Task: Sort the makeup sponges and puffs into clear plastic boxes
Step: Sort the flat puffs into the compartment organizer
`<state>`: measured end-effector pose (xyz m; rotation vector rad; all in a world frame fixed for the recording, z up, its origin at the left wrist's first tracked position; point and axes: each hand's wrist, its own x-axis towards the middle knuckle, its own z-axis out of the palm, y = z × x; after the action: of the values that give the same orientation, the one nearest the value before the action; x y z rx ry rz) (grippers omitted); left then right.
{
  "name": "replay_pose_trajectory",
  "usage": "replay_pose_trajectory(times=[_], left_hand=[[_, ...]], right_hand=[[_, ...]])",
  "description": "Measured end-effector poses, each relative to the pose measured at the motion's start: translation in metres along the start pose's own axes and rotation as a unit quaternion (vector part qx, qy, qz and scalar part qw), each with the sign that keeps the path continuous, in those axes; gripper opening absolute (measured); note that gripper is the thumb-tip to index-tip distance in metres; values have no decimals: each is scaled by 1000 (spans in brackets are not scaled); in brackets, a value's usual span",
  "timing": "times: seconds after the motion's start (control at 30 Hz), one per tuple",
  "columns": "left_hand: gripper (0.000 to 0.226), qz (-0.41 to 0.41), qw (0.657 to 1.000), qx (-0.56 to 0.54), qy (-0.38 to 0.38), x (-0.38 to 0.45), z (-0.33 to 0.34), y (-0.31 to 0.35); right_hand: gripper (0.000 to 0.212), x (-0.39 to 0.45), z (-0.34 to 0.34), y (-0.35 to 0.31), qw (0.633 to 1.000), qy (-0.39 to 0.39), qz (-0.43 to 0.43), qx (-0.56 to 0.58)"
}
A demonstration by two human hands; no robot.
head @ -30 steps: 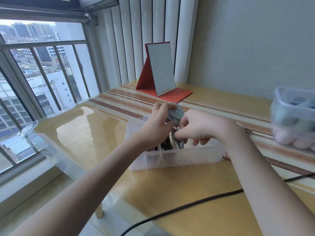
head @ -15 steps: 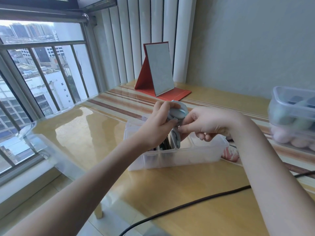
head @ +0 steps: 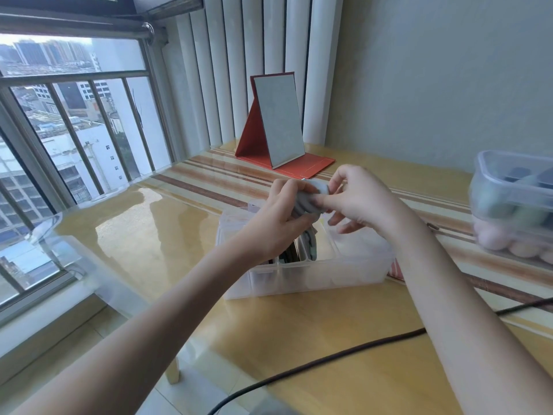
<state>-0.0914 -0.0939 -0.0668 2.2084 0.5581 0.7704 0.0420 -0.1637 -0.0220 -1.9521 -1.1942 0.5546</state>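
Both the left hand (head: 276, 218) and right hand (head: 357, 202) pinch a soft grey-blue round makeup puff (head: 308, 199) above the divided clear plastic box (head: 344, 265), so it should probably be lowered edgewise into a free compartment.

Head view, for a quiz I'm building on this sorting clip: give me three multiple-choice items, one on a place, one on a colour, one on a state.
1. Where does the folding mirror stand?
A. At the table's far edge, by the blinds
B. Inside the divided box
C. On the floor

2. What colour is the puff in the hands?
A. Bright yellow
B. Grey-blue
C. Black

3. How is the divided box?
A. Lidded
C. Upside down
B. Open-topped, upright

Answers:
1 A: it stands behind the box.
2 B: grey-blue shows between left hand and right hand, both holding it.
3 B: its compartments are visible from above.
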Motion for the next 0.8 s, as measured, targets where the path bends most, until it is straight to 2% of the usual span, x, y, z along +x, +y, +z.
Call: replay_pose_trajectory(times=[0.1, 0.2, 0.3, 0.47, 0.67, 0.8], left_hand=[[39, 7, 1000, 21, -6, -1, 1, 0], [45, 4, 1000, 18, -9, -2, 1, 0], [45, -31, 999, 16, -6, 0, 0, -1], [43, -41, 999, -13, 6, 1, 0, -4], [41, -49, 998, -18, 17, 2, 1, -5], [41, -43, 999, -6, 23, 2, 1, -7]], right_hand=[[20, 2, -3, -2, 998, 52, -24, -31], [17, 1, -11, -3, 997, 69, -22, -23], [21, -4, -21, -5, 997, 75, -10, 5], [21, -15, -28, -12, 993, -102, 26, -51], [23, -20, -23, -20, 983, -150, 11, -109], [24, -20, -14, -22, 981, -120, 0, -155]])
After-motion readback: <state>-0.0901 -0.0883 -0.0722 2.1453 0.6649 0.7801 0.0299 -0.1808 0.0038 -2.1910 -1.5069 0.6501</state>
